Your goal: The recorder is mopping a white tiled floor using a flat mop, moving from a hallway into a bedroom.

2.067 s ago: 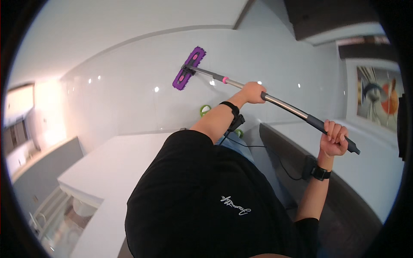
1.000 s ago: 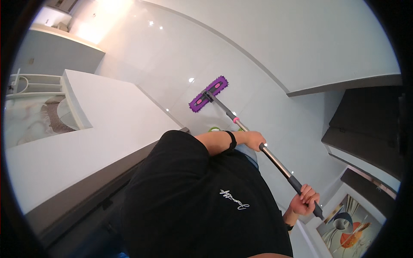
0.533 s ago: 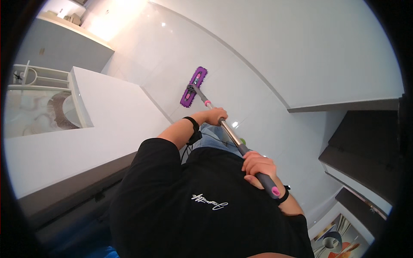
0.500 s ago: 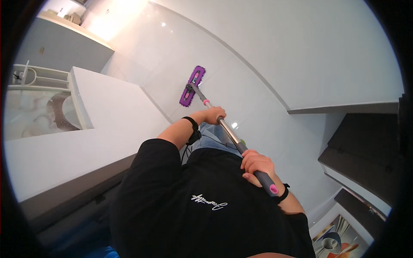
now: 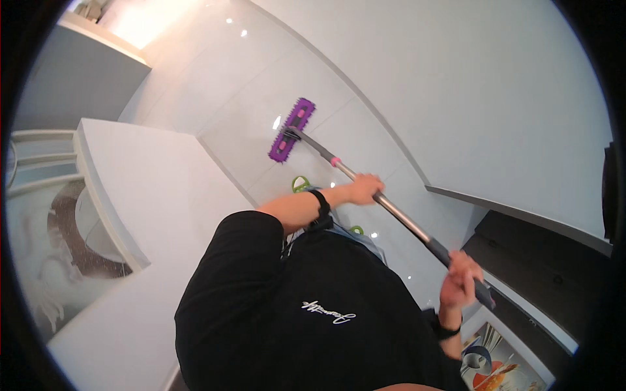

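A flat mop slants across the view, its purple fringed head lying on the pale tiled floor ahead of me. My left hand is closed round the metal pole, about midway along it. Farther back, my right hand grips the dark grey handle close to its end, and its fingers are a little blurred. Both wrists wear black bands. Below my left forearm, green footwear shows in part on the floor.
On the left stands a white half-height wall, with a glass-topped table and chair beyond it. A large white wall runs along the right. Dark cabinets and a framed picture are at the lower right.
Both hands have swung right with the mop pole, my right hand farthest. The mop head stays nearly in place on the floor. My view has shifted, and the green footwear shows more.
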A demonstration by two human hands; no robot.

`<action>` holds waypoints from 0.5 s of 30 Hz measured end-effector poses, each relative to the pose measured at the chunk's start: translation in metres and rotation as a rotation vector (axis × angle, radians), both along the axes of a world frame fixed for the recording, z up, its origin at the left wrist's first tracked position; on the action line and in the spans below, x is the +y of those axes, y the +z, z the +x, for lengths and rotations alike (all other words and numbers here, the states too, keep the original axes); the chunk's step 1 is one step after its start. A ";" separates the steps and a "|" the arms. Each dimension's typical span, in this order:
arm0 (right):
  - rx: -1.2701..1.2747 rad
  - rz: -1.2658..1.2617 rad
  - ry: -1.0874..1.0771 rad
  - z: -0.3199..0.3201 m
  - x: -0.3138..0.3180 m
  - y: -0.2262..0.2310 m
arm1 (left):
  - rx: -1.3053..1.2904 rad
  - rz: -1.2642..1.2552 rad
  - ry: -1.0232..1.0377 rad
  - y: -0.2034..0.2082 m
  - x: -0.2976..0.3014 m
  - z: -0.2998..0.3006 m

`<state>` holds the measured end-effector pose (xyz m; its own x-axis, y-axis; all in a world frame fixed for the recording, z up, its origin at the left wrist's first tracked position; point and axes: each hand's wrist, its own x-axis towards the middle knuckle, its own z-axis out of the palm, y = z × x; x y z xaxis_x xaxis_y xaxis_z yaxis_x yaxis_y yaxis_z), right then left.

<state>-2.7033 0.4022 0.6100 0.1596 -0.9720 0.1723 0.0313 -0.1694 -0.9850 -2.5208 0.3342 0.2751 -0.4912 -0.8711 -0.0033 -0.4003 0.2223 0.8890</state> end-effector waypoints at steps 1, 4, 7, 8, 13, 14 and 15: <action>-0.005 0.017 -0.070 -0.013 0.005 0.020 | 0.043 -0.016 -0.049 0.020 -0.003 -0.021; -0.018 0.086 -0.260 -0.026 0.039 0.065 | 0.242 -0.014 -0.338 0.045 -0.009 -0.076; -0.004 0.042 -0.387 -0.021 0.094 0.069 | 0.220 0.027 -0.658 0.060 -0.006 -0.110; 0.011 0.019 -0.461 -0.017 0.108 0.069 | 0.174 0.061 -0.840 0.063 -0.004 -0.119; -0.026 -0.062 -0.347 -0.040 0.101 0.057 | 0.303 -0.057 -0.588 0.049 0.004 -0.141; -0.027 -0.064 -0.350 -0.047 0.089 0.058 | 0.307 -0.087 -0.492 0.050 0.001 -0.143; -0.053 -0.095 -0.258 -0.056 0.072 0.057 | 0.302 -0.094 -0.489 0.050 -0.008 -0.146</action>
